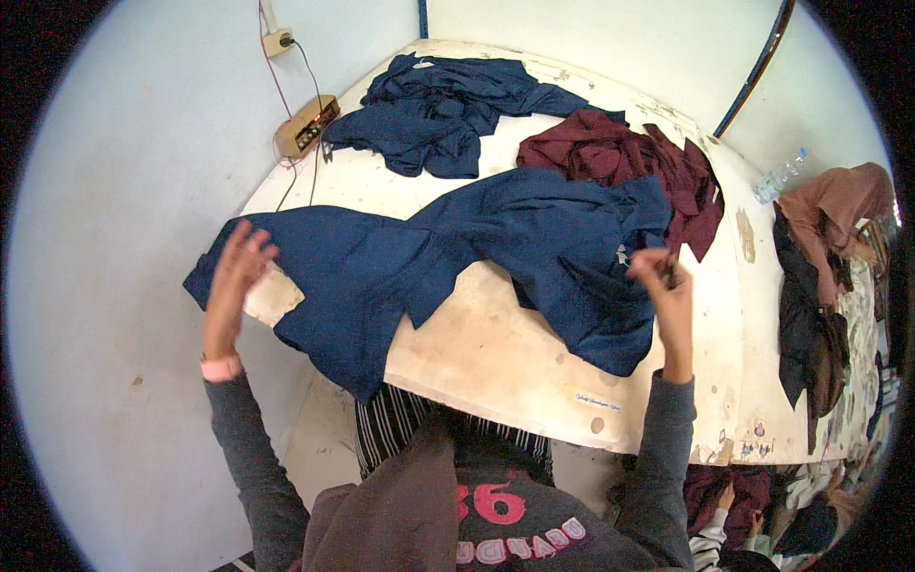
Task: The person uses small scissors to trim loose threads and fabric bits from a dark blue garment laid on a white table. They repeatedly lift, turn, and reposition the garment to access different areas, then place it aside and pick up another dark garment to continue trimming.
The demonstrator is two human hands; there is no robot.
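A dark blue garment lies loosely spread across the pale table in front of me, its lower parts hanging toward the near edge. My left hand is raised over the garment's left end, fingers stretched out and slightly blurred, with nothing seen in it. At the garment's right end, my right hand has its fingers curled together close to a small white tag. Whether those fingers pinch the cloth or something else is hidden.
Behind lie another dark blue garment and a maroon garment. A wooden box with wires stands by the left wall. To the right are a plastic bottle, black cloth and another person; more people show at lower right.
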